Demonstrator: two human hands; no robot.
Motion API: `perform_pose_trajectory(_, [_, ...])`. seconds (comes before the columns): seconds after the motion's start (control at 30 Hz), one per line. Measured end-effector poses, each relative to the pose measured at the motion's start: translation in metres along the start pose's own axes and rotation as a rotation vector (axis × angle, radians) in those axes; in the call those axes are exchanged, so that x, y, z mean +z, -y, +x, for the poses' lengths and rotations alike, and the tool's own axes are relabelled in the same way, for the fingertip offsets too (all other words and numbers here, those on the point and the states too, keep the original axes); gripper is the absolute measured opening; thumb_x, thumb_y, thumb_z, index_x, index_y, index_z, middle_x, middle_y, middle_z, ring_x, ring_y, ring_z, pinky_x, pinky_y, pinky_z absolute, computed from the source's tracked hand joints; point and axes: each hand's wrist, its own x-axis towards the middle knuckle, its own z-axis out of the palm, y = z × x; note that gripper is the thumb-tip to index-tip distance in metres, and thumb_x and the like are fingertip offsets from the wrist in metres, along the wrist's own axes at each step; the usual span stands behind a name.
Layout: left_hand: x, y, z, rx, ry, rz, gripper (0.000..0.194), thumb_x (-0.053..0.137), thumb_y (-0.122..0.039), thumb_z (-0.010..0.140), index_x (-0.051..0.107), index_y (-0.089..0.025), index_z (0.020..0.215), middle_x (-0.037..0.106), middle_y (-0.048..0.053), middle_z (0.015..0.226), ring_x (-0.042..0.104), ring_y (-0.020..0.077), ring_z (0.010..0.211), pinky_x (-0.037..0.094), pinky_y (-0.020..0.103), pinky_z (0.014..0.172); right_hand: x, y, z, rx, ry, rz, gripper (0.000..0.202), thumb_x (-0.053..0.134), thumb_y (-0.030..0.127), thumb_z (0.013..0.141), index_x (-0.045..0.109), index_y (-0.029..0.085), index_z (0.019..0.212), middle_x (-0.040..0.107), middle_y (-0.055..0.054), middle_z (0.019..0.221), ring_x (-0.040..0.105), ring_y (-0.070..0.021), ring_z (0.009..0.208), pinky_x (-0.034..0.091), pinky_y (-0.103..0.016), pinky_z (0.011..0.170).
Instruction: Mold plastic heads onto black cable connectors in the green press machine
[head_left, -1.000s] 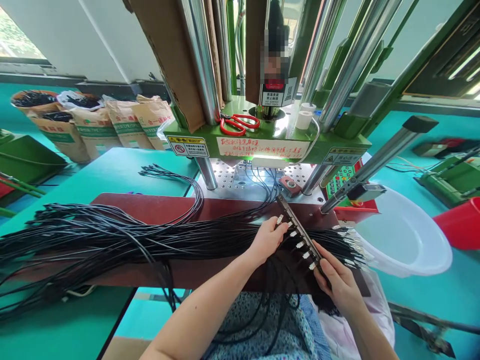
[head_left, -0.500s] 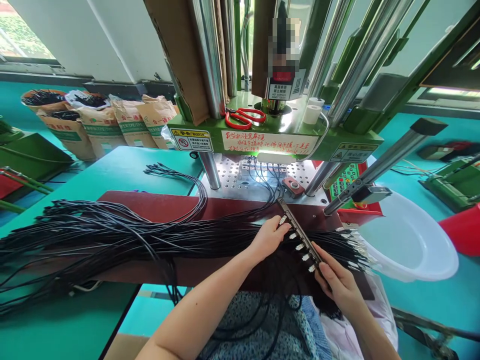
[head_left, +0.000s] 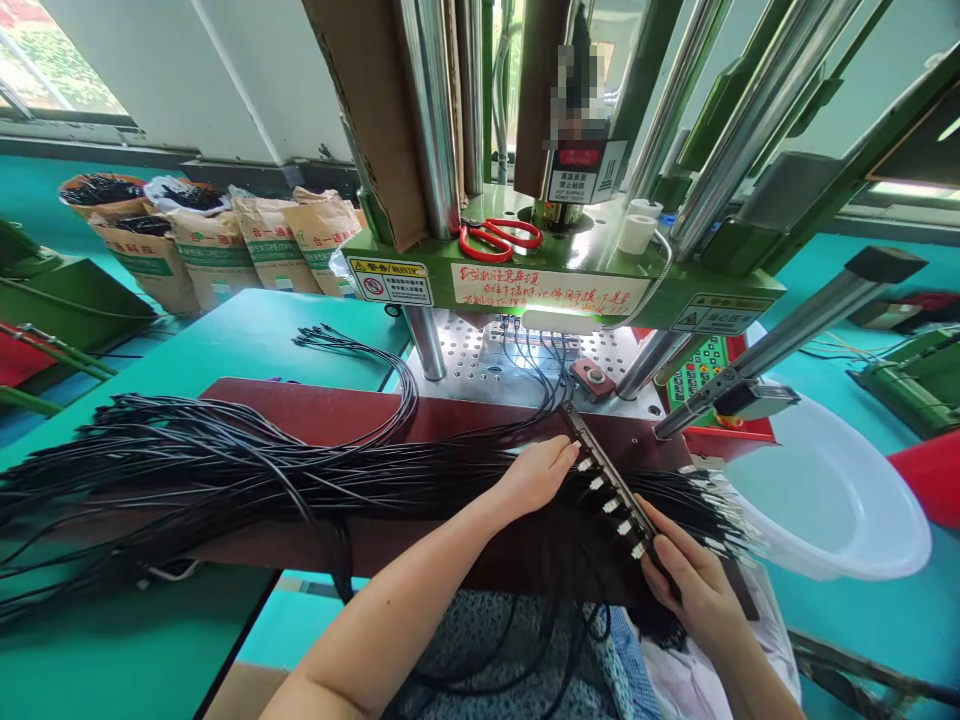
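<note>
A narrow dark metal bar (head_left: 607, 470), a fixture strip, slants above the brown board. Several silvery cable plugs (head_left: 624, 527) sit in a row along its left edge, their black cables hanging toward the lap. My right hand (head_left: 694, 590) is wrapped round the bar's near end, thumb on top. At the far end, my left hand (head_left: 541, 474) has thumb and forefinger pinched on a cable plug against the bar; the fingertips mostly hide that plug. Beneath both hands lies a thick bundle of black cables (head_left: 300, 470), its plug ends at the right.
A green press (head_left: 555, 260) stands ahead, with red-handled scissors (head_left: 501, 238) on its ledge. Cables run into a mould (head_left: 529, 350) on its perforated plate. A white basin (head_left: 832, 490) and a green keypad (head_left: 697, 368) are at right. Paper sacks (head_left: 210, 245) line the wall.
The view has shifted slightly, so the scene sits a little further right. My left fingertips have moved slightly along the bar's far end; my right hand keeps its hold.
</note>
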Motion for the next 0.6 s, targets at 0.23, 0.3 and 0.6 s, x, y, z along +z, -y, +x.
perform_pose_trajectory(0.23, [-0.003, 0.004, 0.004, -0.010, 0.081, -0.077, 0.034, 0.028, -0.035, 0.088, 0.034, -0.021, 0.057, 0.039, -0.004, 0.049, 0.036, 0.0109, 0.048, 0.027, 0.025, 0.051, 0.007, 0.007, -0.003, 0.007, -0.039, 0.018, 0.057, 0.056, 0.044, 0.081, 0.044, 0.017, 0.130, 0.030, 0.006, 0.050, 0.022, -0.0065, 0.043, 0.010, -0.021, 0.041])
perform_pose_trajectory(0.3, [-0.003, 0.006, 0.005, -0.008, 0.078, -0.071, 0.033, 0.029, -0.035, 0.087, 0.034, -0.021, 0.058, 0.038, -0.005, 0.048, 0.035, 0.0106, 0.048, 0.026, 0.025, 0.051, 0.010, 0.009, -0.004, 0.017, -0.050, -0.009, 0.059, 0.057, 0.046, 0.080, 0.045, 0.017, 0.130, 0.031, 0.006, 0.050, 0.024, -0.0066, 0.044, 0.010, -0.020, 0.041])
perform_pose_trajectory(0.6, [0.001, -0.001, 0.016, -0.060, 0.092, 0.191, 0.034, 0.027, -0.028, 0.087, 0.043, -0.018, 0.059, 0.048, -0.001, 0.057, 0.044, 0.0118, 0.056, 0.032, 0.025, 0.055, 0.004, 0.016, -0.004, 0.055, -0.007, -0.116, 0.072, 0.059, 0.054, 0.075, 0.038, 0.017, 0.133, 0.031, 0.007, 0.052, 0.026, -0.0064, 0.043, 0.013, -0.019, 0.038])
